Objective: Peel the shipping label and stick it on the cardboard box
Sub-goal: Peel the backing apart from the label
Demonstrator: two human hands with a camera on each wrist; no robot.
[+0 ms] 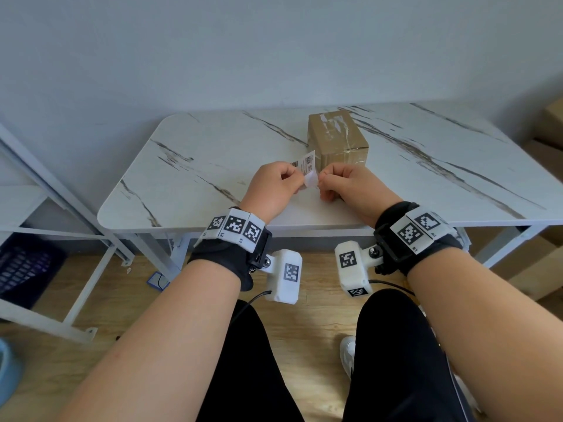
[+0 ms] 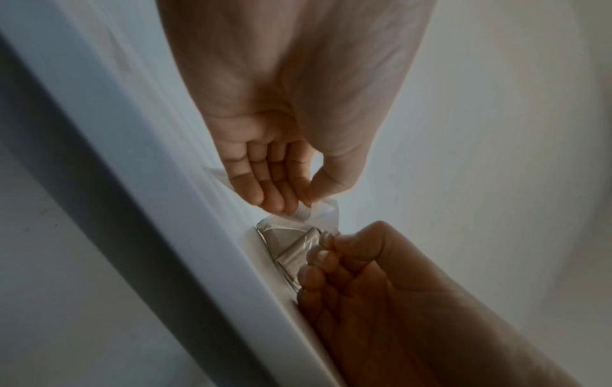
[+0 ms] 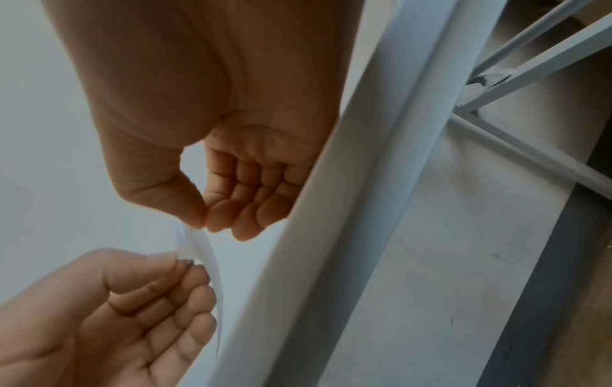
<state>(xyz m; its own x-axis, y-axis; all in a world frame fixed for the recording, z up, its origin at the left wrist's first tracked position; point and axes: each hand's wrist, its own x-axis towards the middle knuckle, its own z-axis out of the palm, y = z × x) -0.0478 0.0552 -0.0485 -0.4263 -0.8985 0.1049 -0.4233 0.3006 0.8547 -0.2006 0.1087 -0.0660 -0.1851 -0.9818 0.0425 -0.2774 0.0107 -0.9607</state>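
A small printed shipping label [image 1: 306, 161] is held up over the marble table [image 1: 198, 166], just in front of a taped brown cardboard box [image 1: 336, 138]. My left hand [image 1: 300, 177] pinches the label's lower left edge between thumb and fingertips. My right hand [image 1: 320, 178] pinches a white flap [image 1: 311, 180] curling off its lower right corner. In the left wrist view my left hand [image 2: 308, 205] nips the sheet [image 2: 323, 213], with the box [image 2: 291, 242] behind. In the right wrist view my right hand [image 3: 202, 222] pinches the thin curved sheet [image 3: 207, 251].
The box stands mid-table, slightly right, with bare marble on both sides. A white metal shelf frame [image 1: 61, 190] and a dark crate [image 1: 27, 266] are on the left. Cardboard boxes [image 1: 548, 129] stand at the far right. The table's front edge [image 1: 304, 222] lies under my wrists.
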